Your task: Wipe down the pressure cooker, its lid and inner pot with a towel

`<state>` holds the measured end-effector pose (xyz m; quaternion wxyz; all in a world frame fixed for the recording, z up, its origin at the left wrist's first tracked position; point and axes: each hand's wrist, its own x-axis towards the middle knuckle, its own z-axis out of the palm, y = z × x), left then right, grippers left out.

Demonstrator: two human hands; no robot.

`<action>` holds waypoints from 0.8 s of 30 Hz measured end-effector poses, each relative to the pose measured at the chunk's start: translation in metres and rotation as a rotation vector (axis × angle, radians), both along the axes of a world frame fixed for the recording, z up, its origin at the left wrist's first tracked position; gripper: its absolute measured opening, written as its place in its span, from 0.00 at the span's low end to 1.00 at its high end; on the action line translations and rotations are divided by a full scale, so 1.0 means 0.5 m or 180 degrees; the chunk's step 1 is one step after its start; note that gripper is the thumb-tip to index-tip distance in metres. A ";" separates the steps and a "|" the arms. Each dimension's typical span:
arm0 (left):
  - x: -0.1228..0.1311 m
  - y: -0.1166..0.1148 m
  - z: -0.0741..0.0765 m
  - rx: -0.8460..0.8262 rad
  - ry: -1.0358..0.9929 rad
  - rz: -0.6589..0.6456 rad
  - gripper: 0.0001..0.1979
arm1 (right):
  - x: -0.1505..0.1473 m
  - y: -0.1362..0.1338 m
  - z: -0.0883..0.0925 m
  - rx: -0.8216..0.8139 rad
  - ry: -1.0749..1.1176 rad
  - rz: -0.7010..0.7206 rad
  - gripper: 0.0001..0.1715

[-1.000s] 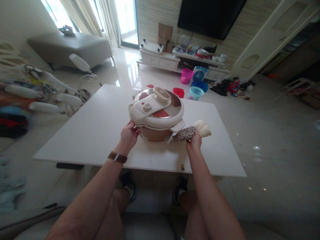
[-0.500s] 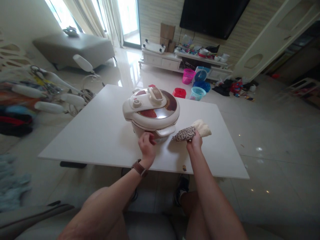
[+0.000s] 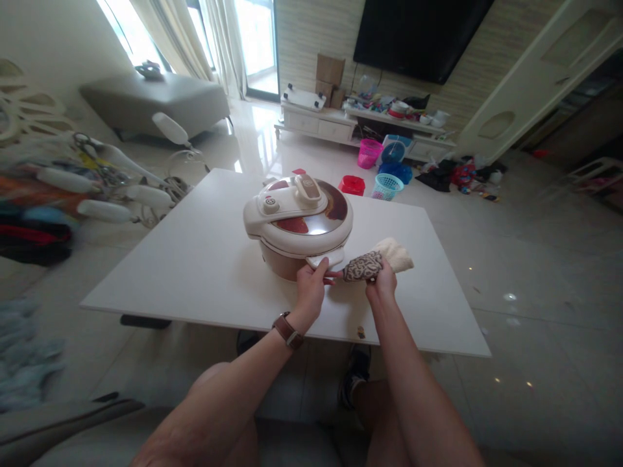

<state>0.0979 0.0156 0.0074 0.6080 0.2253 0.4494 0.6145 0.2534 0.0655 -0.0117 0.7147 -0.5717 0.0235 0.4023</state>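
Observation:
A cream and brown pressure cooker (image 3: 296, 224) with its lid on stands in the middle of a white table (image 3: 195, 259). My left hand (image 3: 311, 292), with a brown watch at the wrist, grips the cooker's near side handle. My right hand (image 3: 382, 283) is closed on a rolled cloth (image 3: 377, 261), brown-patterned at one end and cream at the other, which lies on the table just right of the cooker.
A clothes rack with hangers and garments (image 3: 73, 188) stands to the left. Beyond the table are pink, red and blue baskets (image 3: 379, 175) on the floor, a low TV cabinet (image 3: 360, 126) under a wall TV, and a grey sofa (image 3: 156, 104).
The cooker has been turned on the table and shifted a little left. My left hand moved from its left handle round to the near handle. My right hand stayed on the cloth.

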 end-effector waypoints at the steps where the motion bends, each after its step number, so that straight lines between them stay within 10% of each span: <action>1: -0.002 0.000 0.001 0.0009 0.0021 -0.0020 0.21 | 0.001 0.000 -0.002 0.0031 0.0002 0.0011 0.13; 14: -0.079 -0.023 -0.017 0.0081 0.0195 -0.0451 0.23 | -0.006 0.012 -0.013 0.0004 0.0006 0.0084 0.14; 21: -0.280 -0.031 -0.013 0.0000 0.0773 -0.1586 0.19 | -0.021 0.011 -0.001 -0.0046 0.0079 0.0171 0.13; 24: -0.377 -0.016 -0.014 0.0147 0.1219 -0.0776 0.13 | -0.022 0.009 0.000 -0.0033 0.0099 0.0193 0.11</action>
